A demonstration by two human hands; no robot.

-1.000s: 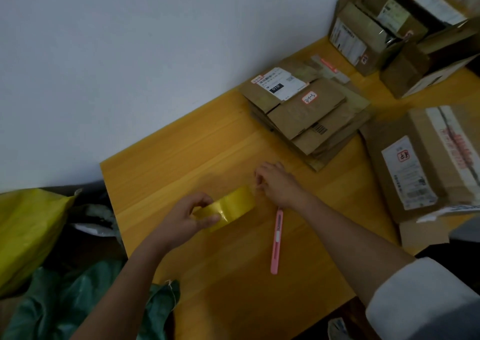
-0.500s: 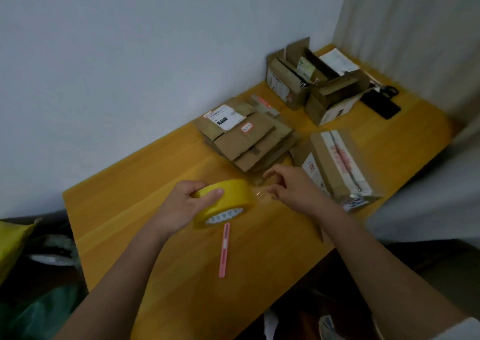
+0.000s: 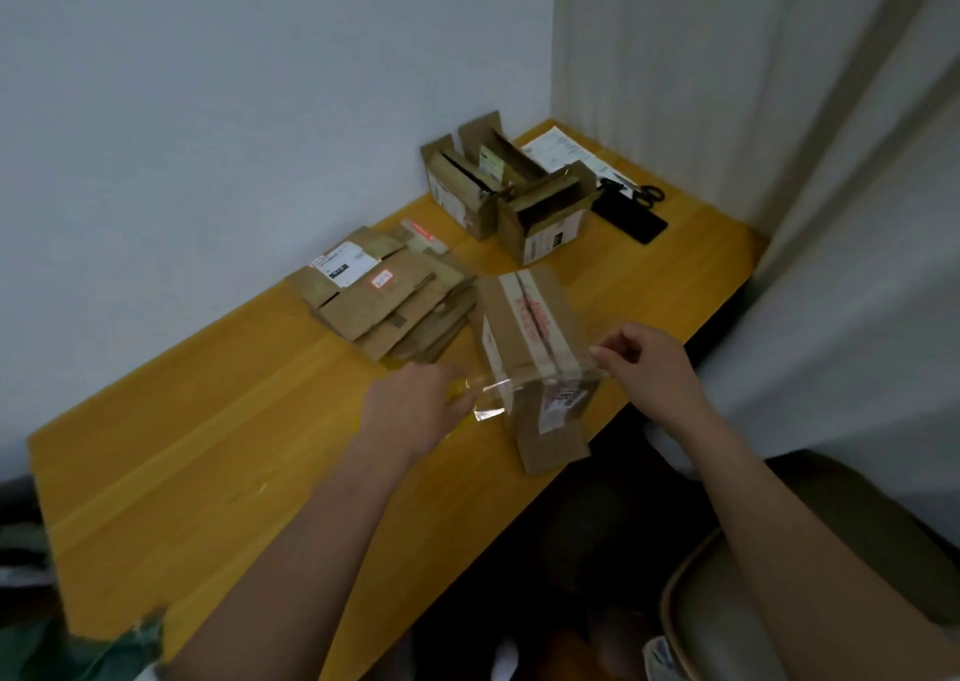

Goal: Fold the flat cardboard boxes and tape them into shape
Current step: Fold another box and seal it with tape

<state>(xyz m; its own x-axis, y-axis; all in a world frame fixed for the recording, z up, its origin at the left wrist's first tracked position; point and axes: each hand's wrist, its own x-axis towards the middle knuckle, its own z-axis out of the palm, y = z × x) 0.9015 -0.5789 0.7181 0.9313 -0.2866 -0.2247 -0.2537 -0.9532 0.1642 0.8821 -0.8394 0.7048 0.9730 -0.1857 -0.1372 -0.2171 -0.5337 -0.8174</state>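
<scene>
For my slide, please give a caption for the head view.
Left hand and right hand stretch clear tape across a folded cardboard box.

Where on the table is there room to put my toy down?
The widest bare patch of the table lies left of the left hand, between the wall and the near edge. The right half is crowded: flat stack, taped box, open boxes, phone.

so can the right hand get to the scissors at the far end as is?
Probably not: the right hand pinches the stretched clear tape, and the scissors lie far off beyond the open boxes.
</scene>
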